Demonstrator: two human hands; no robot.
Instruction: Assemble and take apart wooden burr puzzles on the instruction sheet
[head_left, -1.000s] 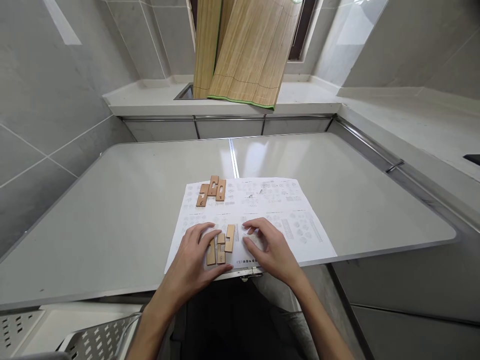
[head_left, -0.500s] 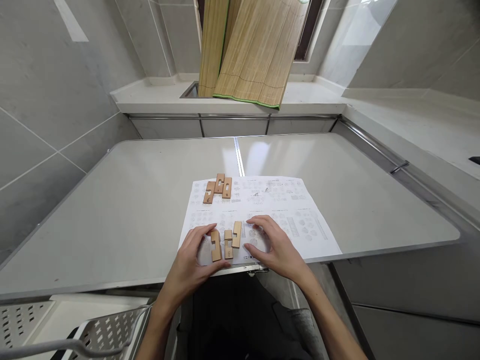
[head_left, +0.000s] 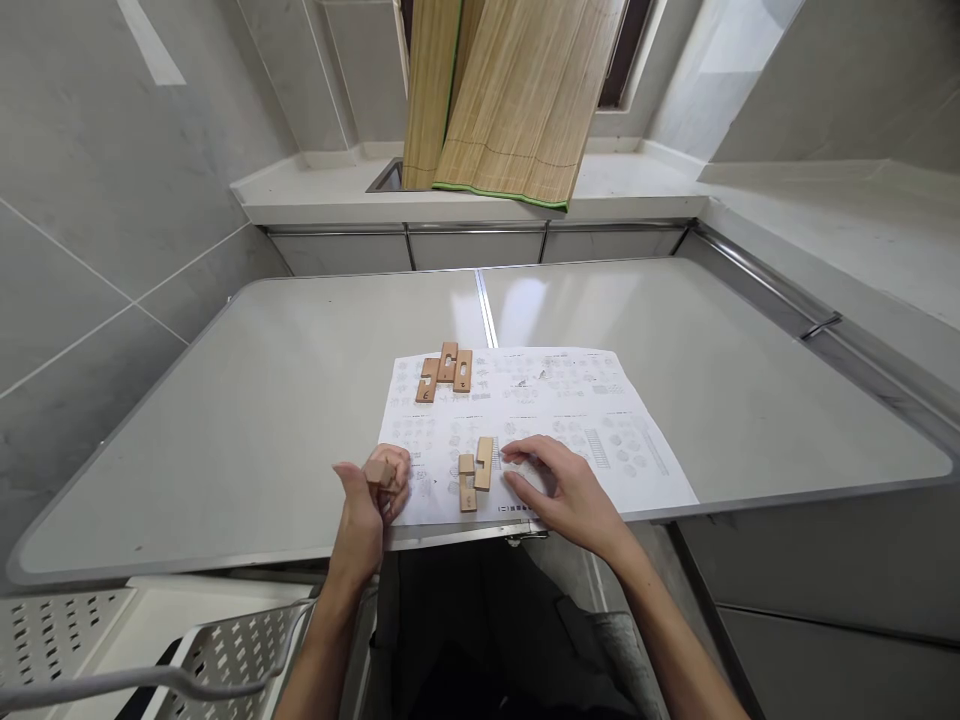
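My left hand (head_left: 371, 510) is closed around a notched wooden puzzle piece (head_left: 379, 473), whose end shows between thumb and fingers at the paper's left edge. Just left of my right hand (head_left: 562, 490) lie two light notched wooden pieces: one with a mark on it (head_left: 467, 497) and a taller one (head_left: 484, 464). My right hand rests over the paper with its fingers apart and nothing in them. Farther up the sheet sit three darker wooden pieces, marked 3 (head_left: 426, 388), 1 (head_left: 447, 366) and 2 (head_left: 463, 372).
A printed paper sheet (head_left: 585, 440) lies on the pale folding table (head_left: 300, 400). Bamboo mats (head_left: 517, 100) lean on the far white ledge (head_left: 322, 210). A white perforated basket (head_left: 232, 655) stands below the table's front left edge.
My left hand has picked up the left light piece and moved left with it, turning so the piece points upward. My right hand has hardly moved.
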